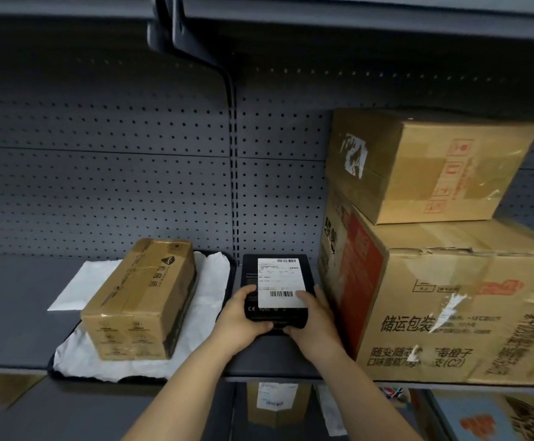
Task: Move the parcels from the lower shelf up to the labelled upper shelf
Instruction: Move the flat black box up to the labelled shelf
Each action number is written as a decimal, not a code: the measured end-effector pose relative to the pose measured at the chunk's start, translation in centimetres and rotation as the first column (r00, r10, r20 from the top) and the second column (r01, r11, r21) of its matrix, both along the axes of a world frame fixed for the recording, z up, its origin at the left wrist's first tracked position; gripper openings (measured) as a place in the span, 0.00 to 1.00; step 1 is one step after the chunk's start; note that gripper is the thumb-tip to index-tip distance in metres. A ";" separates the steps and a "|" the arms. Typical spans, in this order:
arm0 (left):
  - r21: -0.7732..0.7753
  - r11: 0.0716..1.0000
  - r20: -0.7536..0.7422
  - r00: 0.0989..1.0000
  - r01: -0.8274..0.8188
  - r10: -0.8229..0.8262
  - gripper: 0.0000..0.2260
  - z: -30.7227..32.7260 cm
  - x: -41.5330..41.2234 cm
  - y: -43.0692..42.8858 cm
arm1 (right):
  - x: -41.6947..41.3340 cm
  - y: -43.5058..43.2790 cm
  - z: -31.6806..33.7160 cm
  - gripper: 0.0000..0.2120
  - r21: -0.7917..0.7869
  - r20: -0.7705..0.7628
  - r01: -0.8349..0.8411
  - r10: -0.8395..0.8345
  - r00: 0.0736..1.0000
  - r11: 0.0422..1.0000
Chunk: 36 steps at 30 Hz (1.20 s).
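A flat black parcel with a white shipping label lies on the grey upper shelf, between a brown taped box and a big carton. My left hand grips its near left corner. Its near right corner is held by my right hand, thumb on the label. On the lower shelf, under the shelf edge, a brown parcel with a white label shows, along with other boxes at the right.
A brown taped box sits on white wrapping over a black tray at the left. Two stacked cartons, the large one below and a smaller one on top, fill the right. A pegboard back wall closes the rear.
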State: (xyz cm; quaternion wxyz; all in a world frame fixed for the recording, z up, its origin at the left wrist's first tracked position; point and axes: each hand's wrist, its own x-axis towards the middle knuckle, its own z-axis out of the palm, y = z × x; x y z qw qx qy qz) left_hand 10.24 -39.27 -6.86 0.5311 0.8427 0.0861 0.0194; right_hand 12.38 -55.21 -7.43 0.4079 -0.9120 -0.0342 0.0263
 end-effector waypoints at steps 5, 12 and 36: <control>0.042 0.998 0.145 0.989 -0.048 0.042 0.26 1.5 -1.2 0.4 | -1.1 -0.1 2.0 0.26 0.026 0.178 -0.064 0.059 0.982 0.998; 0.035 0.994 0.334 0.939 -0.101 0.084 0.24 8.6 -4.8 1.7 | -4.7 0.1 9.1 0.25 0.034 0.407 -0.110 0.087 0.909 0.993; 0.125 0.990 0.516 0.848 0.065 -0.121 0.14 25.4 -28.5 9.6 | -27.9 4.1 23.9 0.19 0.045 0.746 -0.192 0.095 0.659 0.980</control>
